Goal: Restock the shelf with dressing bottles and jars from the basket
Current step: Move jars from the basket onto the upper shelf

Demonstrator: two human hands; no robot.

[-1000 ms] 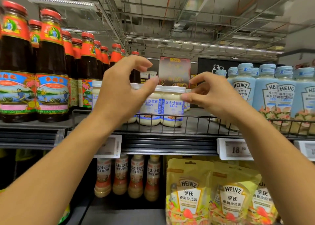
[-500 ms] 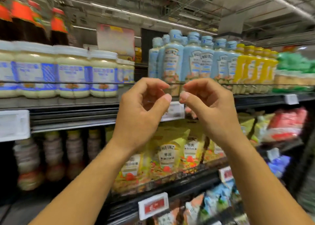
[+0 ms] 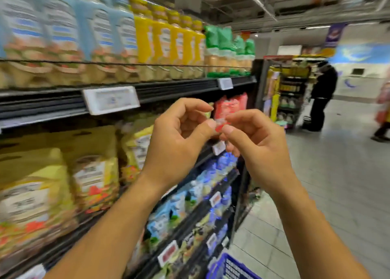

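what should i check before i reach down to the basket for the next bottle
1. Left hand free: cannot tell. Its fingers are curled with the thumb tip near the other thumb, and it may be pinching a small clear scrap.
2. Right hand free: cannot tell, same pose.
3. Basket located: ok. Its blue rim shows at the bottom edge, beside the shelving.
4. Basket stock: cannot tell, the inside is out of view.
5. Room on the top shelf: not ok in the stretch shown. The bottles stand packed along it, though blurred.
6. Aisle: ok. A person in dark clothes stands far off.
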